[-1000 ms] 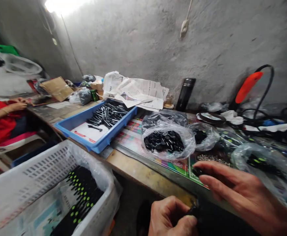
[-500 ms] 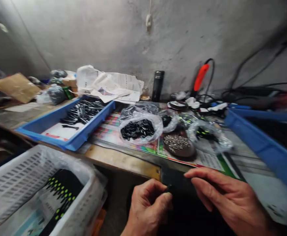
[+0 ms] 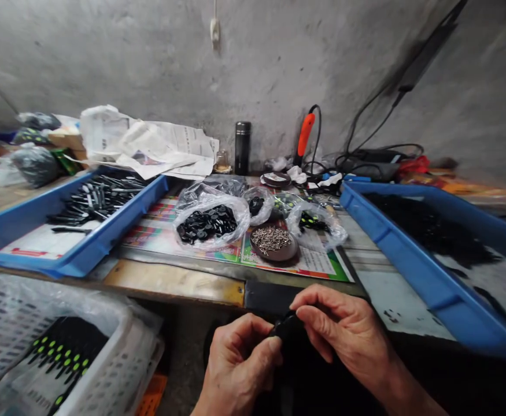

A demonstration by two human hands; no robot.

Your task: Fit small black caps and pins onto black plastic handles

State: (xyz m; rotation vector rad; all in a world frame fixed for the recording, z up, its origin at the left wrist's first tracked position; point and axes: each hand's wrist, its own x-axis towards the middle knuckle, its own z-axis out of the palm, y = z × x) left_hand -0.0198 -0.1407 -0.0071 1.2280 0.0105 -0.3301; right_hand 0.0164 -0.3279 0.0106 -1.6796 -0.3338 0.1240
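Note:
My left hand (image 3: 240,357) pinches a small black plastic part (image 3: 284,325) between thumb and forefinger, just in front of the table's edge. My right hand (image 3: 343,332) has its thumb and forefinger closed at the other end of this part. Its exact shape is lost against the dark background. Beyond my hands, a round brown dish (image 3: 274,254) holds small metal pins. Beside it lie a clear bag of black discs and small parts (image 3: 209,224) and a bag of black and lime-green pieces (image 3: 316,222).
A blue tray (image 3: 77,264) with slim black parts stands left; another blue tray (image 3: 413,263) with black pieces stands right. A white basket (image 3: 118,352) with green-dotted black parts sits low left. A black flask (image 3: 243,149) and an orange-handled tool (image 3: 305,133) stand near the wall.
The view has turned to the right. My right hand has come in from apart, and its fingertips now meet the black part in my left hand.

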